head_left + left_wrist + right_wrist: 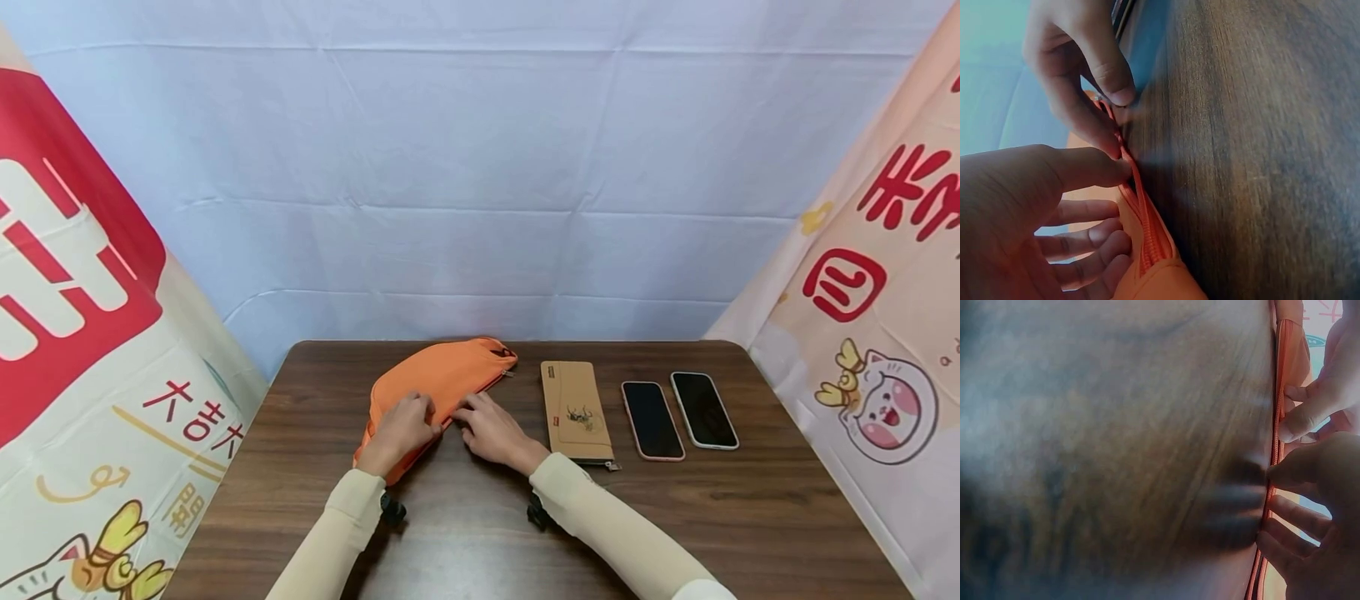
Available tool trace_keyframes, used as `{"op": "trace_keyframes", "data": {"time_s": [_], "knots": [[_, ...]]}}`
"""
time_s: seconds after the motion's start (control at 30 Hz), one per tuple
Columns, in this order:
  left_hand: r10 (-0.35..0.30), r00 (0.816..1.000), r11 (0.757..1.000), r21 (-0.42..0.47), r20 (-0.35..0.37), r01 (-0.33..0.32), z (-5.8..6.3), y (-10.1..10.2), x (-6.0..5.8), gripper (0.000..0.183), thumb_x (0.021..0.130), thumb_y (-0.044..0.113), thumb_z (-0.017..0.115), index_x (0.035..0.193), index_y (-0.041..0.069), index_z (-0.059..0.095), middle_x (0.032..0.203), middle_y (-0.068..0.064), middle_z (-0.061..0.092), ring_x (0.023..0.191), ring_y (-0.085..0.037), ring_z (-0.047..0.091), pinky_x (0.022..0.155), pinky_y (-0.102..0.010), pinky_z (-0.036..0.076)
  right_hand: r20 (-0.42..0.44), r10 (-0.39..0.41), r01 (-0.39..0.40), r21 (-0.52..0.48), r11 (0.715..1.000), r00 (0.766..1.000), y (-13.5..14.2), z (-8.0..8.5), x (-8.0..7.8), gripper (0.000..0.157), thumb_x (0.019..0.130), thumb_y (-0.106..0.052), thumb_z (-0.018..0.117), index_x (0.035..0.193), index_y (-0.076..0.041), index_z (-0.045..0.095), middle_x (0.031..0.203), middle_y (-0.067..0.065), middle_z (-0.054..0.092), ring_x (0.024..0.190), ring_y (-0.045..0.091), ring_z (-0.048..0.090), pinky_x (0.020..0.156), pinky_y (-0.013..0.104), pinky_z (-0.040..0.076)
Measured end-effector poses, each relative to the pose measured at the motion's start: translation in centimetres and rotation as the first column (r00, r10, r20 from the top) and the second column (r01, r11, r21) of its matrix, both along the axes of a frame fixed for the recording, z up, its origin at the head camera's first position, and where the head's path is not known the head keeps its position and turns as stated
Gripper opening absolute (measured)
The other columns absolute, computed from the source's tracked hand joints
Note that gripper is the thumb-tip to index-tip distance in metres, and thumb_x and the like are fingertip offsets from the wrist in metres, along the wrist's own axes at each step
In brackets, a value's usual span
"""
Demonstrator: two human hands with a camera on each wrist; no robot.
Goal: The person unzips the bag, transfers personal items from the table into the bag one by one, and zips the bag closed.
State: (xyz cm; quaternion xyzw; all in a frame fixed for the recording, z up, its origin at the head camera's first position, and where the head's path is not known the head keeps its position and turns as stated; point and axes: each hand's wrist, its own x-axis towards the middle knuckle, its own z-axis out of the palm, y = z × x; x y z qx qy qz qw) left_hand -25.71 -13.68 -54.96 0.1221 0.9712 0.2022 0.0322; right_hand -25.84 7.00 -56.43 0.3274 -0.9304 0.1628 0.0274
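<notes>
An orange zippered pouch (442,375) lies slantwise at the table's back, left of the middle. Its long zipper edge (1147,237) faces the person, and the zipper teeth show there. With thumb and curled fingers my left hand (406,427) pinches that edge near the lower end. My right hand (491,427) holds the same edge a little further up, its fingertips (1272,509) on the zipper line. The two hands are close together in both wrist views. At the pouch's far end a metal zipper pull (508,373) sticks out. The inside of the pouch is hidden.
Right of the pouch lies a tan zip wallet (573,408) with a dark printed drawing. Beyond it are a phone in a pink case (653,421) and a phone in a white case (705,410). A pale cloth (465,167) hangs behind the brown wooden table (465,542).
</notes>
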Motion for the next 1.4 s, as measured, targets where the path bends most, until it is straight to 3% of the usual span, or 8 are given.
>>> {"op": "trace_keyframes", "data": {"time_s": [0.23, 0.47, 0.6, 0.9, 1.17, 1.4], "knots": [[0.015, 1.000, 1.000, 0.009, -0.028, -0.015, 0.0, 0.2, 0.2, 0.010, 0.097, 0.018, 0.074, 0.094, 0.011, 0.068, 0.093, -0.005, 0.059, 0.073, -0.018, 0.053, 0.068, -0.036, 0.049, 0.009, -0.001, 0.001, 0.004, 1.000, 1.000, -0.1, 0.2, 0.1, 0.032, 0.102, -0.015, 0.070, 0.133, -0.014, 0.074, 0.132, 0.005, 0.063, 0.120, 0.023, 0.057, 0.102, 0.040, 0.053], [0.023, 0.997, 1.000, -0.005, -0.077, -0.023, 0.2, 0.5, 0.3, 0.015, 0.098, 0.021, 0.074, 0.090, 0.010, 0.068, 0.088, -0.005, 0.059, 0.067, -0.016, 0.052, 0.063, -0.033, 0.047, -0.013, 0.026, -0.026, 0.036, 0.999, 1.000, 0.0, 0.2, 0.2, 0.054, 0.100, -0.012, 0.070, 0.153, -0.017, 0.059, 0.133, 0.006, 0.062, 0.119, 0.023, 0.055, 0.099, 0.040, 0.052], [0.015, 0.996, 1.000, -0.023, -0.084, -0.017, 0.2, 0.6, 0.3, 0.021, 0.098, 0.025, 0.078, 0.089, 0.010, 0.066, 0.085, -0.004, 0.057, 0.065, -0.016, 0.050, 0.061, -0.031, 0.044, -0.033, 0.041, -0.040, 0.035, 0.999, 0.999, 0.0, 0.1, 0.3, 0.059, 0.100, -0.012, 0.071, 0.156, -0.016, 0.055, 0.135, 0.008, 0.062, 0.121, 0.025, 0.056, 0.101, 0.042, 0.052], [0.029, 0.994, 0.999, 0.032, -0.102, -0.026, 0.1, 0.4, 0.3, 0.023, 0.099, 0.010, 0.073, 0.082, 0.012, 0.058, 0.074, -0.002, 0.057, 0.061, -0.015, 0.050, 0.059, -0.030, 0.041, -0.043, 0.041, -0.039, 0.052, 0.998, 0.998, -0.2, 0.2, 0.3, 0.041, 0.101, -0.013, 0.069, 0.142, -0.012, 0.068, 0.136, 0.007, 0.062, 0.120, 0.024, 0.056, 0.102, 0.040, 0.051], [0.039, 0.989, 0.998, 0.062, -0.143, -0.030, 0.4, 0.2, 0.1, 0.029, 0.097, 0.007, 0.073, 0.077, 0.012, 0.054, 0.069, -0.002, 0.051, 0.058, -0.014, 0.045, 0.056, -0.029, 0.037, -0.026, 0.047, -0.046, 0.047, 0.998, 0.999, -0.2, 0.4, 0.4, 0.039, 0.102, -0.014, 0.068, 0.142, -0.012, 0.069, 0.142, 0.009, 0.061, 0.125, 0.026, 0.057, 0.106, 0.043, 0.051], [0.057, 0.989, 0.993, 0.113, -0.137, -0.042, 1.4, -0.1, 0.0, 0.026, 0.098, 0.007, 0.072, 0.078, 0.010, 0.054, 0.068, -0.003, 0.050, 0.055, -0.014, 0.043, 0.054, -0.028, 0.036, -0.011, 0.046, -0.045, 0.066, 0.997, 0.999, -0.2, 0.4, 0.3, 0.039, 0.104, -0.015, 0.066, 0.143, -0.012, 0.068, 0.146, 0.010, 0.060, 0.130, 0.027, 0.056, 0.109, 0.044, 0.050]]}}
